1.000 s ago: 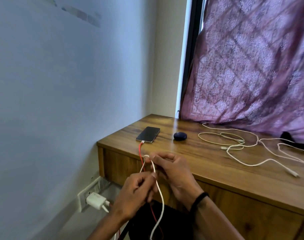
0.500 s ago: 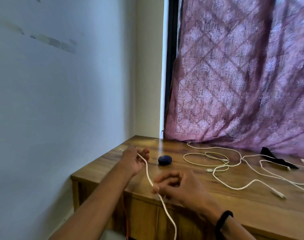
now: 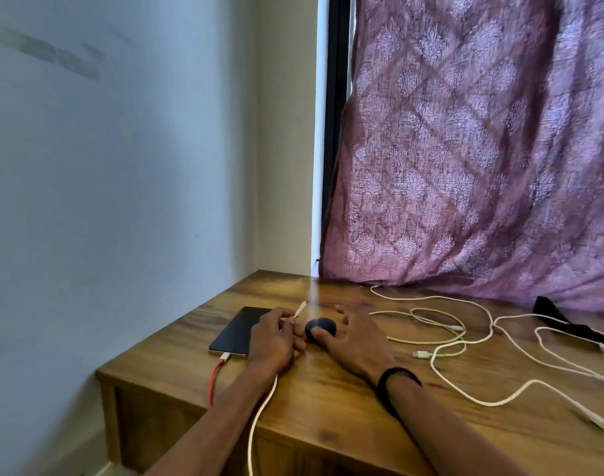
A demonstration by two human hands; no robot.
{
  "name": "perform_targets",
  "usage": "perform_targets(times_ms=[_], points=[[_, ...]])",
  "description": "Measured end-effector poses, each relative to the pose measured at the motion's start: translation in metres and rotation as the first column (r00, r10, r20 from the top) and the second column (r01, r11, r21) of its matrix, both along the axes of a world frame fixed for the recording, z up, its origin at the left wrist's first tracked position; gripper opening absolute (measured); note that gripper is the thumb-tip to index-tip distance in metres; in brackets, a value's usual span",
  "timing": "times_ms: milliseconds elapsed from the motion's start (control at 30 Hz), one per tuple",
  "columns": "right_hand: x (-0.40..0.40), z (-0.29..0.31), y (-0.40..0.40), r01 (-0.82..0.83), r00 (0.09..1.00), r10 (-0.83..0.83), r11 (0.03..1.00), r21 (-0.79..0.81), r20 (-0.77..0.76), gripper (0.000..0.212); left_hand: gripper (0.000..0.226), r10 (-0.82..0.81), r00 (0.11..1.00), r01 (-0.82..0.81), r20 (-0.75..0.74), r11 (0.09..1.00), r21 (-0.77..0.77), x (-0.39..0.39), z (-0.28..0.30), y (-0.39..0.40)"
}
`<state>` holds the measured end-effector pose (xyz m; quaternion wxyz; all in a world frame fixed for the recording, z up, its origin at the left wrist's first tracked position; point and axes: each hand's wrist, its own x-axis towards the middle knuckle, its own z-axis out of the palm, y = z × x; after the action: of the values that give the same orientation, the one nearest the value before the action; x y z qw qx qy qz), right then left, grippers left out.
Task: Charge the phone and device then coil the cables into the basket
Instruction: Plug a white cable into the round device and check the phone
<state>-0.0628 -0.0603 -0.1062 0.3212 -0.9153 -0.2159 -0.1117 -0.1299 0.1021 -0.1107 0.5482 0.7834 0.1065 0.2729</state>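
Note:
A dark phone (image 3: 237, 329) lies on the left of the wooden table (image 3: 328, 410), with a red cable (image 3: 214, 376) plugged into its near end. My left hand (image 3: 273, 341) pinches a white cable (image 3: 259, 417) just behind its plug, which points up beside a small round dark blue device (image 3: 324, 326). The cable runs under my wrist and off the table's front edge. My right hand (image 3: 357, 341) is spread around the device, thumb touching its front and fingers reaching past its far side.
Several loose white and pale yellow cables (image 3: 465, 341) sprawl over the right half of the table. A black strap-like item (image 3: 561, 321) lies near the purple curtain (image 3: 482, 166). A blue-grey wall stands close on the left.
My right hand let go of the white cable and moved forward to the blue device. My left hand carried the cable's plug up next to the device. The phone came back into view.

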Motion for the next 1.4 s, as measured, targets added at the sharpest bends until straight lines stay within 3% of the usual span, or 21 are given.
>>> perform_targets(times_ms=[67, 133, 233, 300, 467, 567, 633, 800, 1033, 1133, 1267, 1400], points=[[0.014, -0.003, 0.012, -0.006, 0.998, 0.013, 0.993, -0.117, 0.059, 0.072, 0.021, 0.030, 0.999, -0.030, -0.010, 0.998, 0.050, 0.006, -0.002, 0.000], [0.025, -0.006, 0.020, -0.023, 0.997, 0.033, 0.991, -0.135, 0.071, 0.068, 0.026, 0.073, 0.997, -0.071, -0.024, 0.994, 0.079, 0.011, -0.003, 0.001], [0.036, -0.006, 0.016, -0.102, 0.994, 0.103, 0.994, 0.042, -0.024, 0.069, 0.032, 0.088, 0.995, -0.085, -0.036, 0.995, 0.061, 0.016, -0.003, 0.003], [0.041, -0.007, 0.004, -0.171, 0.973, 0.204, 0.951, 0.256, -0.110, 0.071, 0.031, 0.081, 0.996, -0.080, -0.037, 0.996, 0.041, 0.018, -0.001, 0.003], [0.052, -0.006, -0.021, -0.130, 0.821, 0.506, 0.615, 0.777, -0.263, 0.060, 0.026, 0.044, 0.999, -0.041, 0.018, 0.990, -0.138, 0.034, 0.007, -0.013], [0.059, -0.005, -0.025, 0.020, 0.670, 0.691, 0.351, 0.936, -0.273, 0.053, 0.024, -0.010, 0.997, 0.021, 0.083, 0.992, -0.127, 0.041, 0.007, -0.027], [0.061, -0.003, -0.027, 0.097, 0.623, 0.736, 0.261, 0.960, -0.263, 0.047, 0.020, -0.042, 0.994, 0.050, 0.104, 0.996, -0.077, 0.039, 0.008, -0.034], [0.067, -0.006, -0.026, 0.251, 0.611, 0.724, 0.208, 0.945, -0.322, 0.032, 0.017, -0.091, 0.990, 0.087, 0.112, 0.995, 0.039, 0.035, 0.005, -0.035], [0.064, -0.006, -0.026, 0.221, 0.638, 0.728, 0.139, 0.965, -0.251, 0.029, 0.020, -0.169, 0.976, 0.152, 0.138, 0.980, 0.126, 0.033, 0.004, -0.039], [0.069, -0.008, -0.026, 0.236, 0.661, 0.705, 0.129, 0.963, -0.257, 0.045, 0.019, -0.203, 0.968, 0.183, 0.147, 0.973, 0.138, 0.034, 0.003, -0.039], [0.072, -0.009, -0.025, 0.228, 0.684, 0.681, 0.142, 0.963, -0.262, 0.042, 0.016, -0.203, 0.965, 0.183, 0.166, 0.975, 0.125, 0.034, 0.002, -0.038], [0.072, -0.009, -0.022, 0.206, 0.694, 0.676, 0.141, 0.968, -0.246, 0.056, 0.016, -0.203, 0.967, 0.186, 0.155, 0.976, 0.116, 0.033, 0.003, -0.040]])
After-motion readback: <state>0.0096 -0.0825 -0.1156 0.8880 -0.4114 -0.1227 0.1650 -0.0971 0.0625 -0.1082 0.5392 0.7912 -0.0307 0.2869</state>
